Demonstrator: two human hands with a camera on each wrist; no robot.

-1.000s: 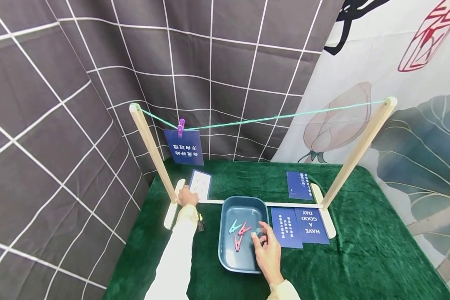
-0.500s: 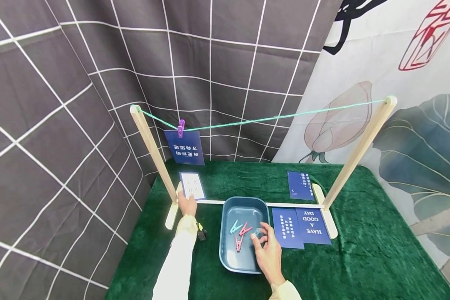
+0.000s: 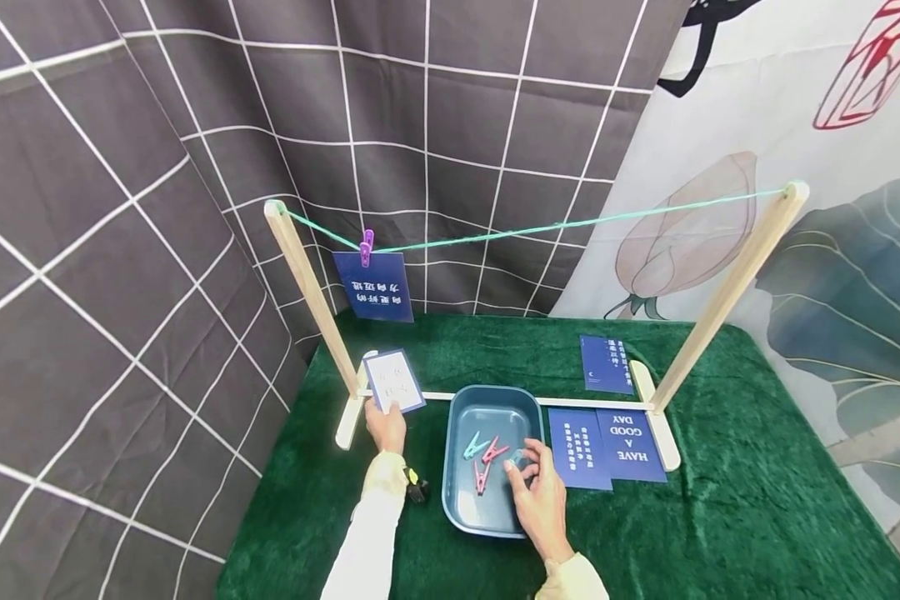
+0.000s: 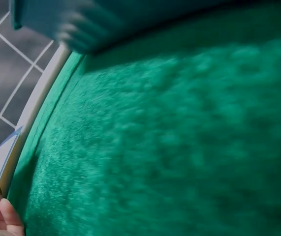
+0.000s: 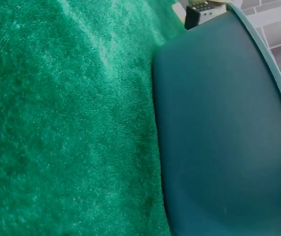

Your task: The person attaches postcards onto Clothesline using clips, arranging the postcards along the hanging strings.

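My left hand (image 3: 387, 427) pinches a white card with a blue border (image 3: 394, 382) at its near edge, lifted and tilted. In the left wrist view, fingertips (image 4: 12, 216) grip the card's edge (image 4: 2, 155). Over the right side of a blue tray (image 3: 456, 508), my right hand (image 3: 542, 496) pinches a small pale blue, see-through clothespin (image 3: 520, 458), partly hidden by the fingers. Two pink clothespins (image 3: 482, 477) and a teal clothespin (image 3: 476, 446) lie in the tray. The right wrist view has only the tray's outer wall (image 5: 219, 123) and cloth, no hand.
A green cord (image 3: 487, 238) spans two wooden posts (image 3: 311, 292). A purple clothespin (image 3: 366, 248) holds a blue card (image 3: 375, 287) on it. Several blue cards, among them a "HAVE A GOOD DAY" card (image 3: 632, 446), lie on green cloth (image 3: 735, 500) at right. A wooden crossbar (image 3: 596, 404) runs behind the tray.
My left hand has raised the white card off the cloth by the left post and drawn it nearer and slightly right. My right hand has stayed over the tray.
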